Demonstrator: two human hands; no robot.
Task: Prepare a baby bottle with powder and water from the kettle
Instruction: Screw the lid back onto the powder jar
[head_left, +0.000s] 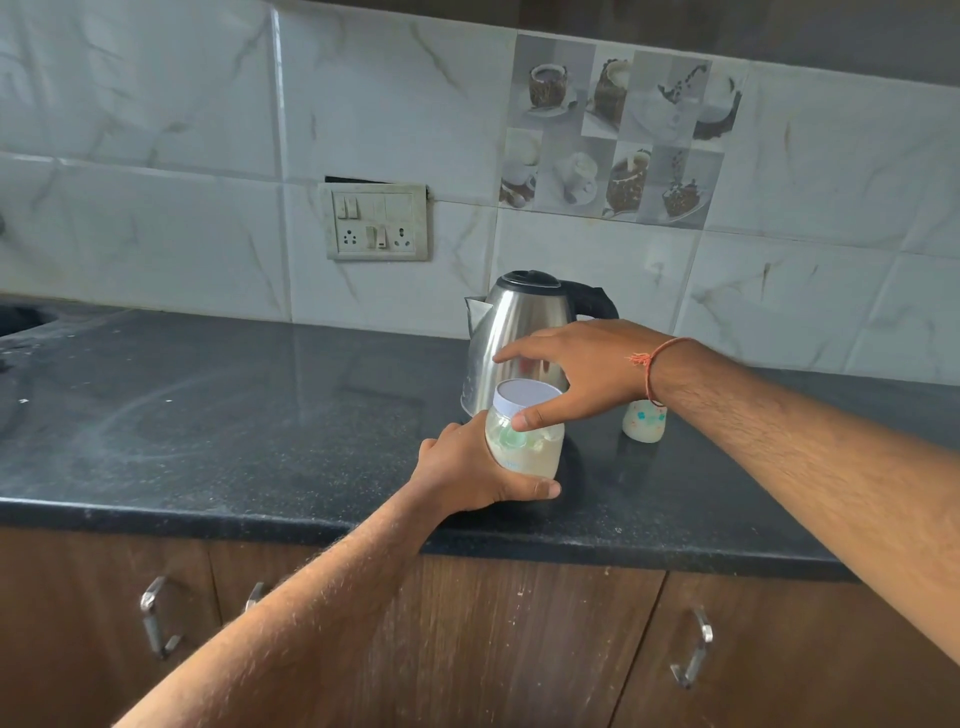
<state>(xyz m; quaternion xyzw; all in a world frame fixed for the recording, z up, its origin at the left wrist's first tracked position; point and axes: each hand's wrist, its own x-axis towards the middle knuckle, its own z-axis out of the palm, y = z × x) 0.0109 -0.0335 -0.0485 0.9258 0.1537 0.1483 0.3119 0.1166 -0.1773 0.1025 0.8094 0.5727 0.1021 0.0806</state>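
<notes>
Wall: large glossy white tiles (156, 104) with faint grey-brown marble veining, pale grout lines. One decorative tile panel (618, 135), upper right of centre, printed with coffee cups and desserts in grey squares.

Switchboard (378, 222): cream plate set into the tiles, carrying rocker switches and two sockets; a dark gap shows along its top edge.

Tabletop (208, 415): black speckled stone, polished, reflecting the wall, dusted with pale streaks; rounded front edge.

Cabinets (519, 639): dark brown wood-grain doors below, with angled metal handles (693, 649).

Light: soft, diffuse, cool in tone.
</notes>
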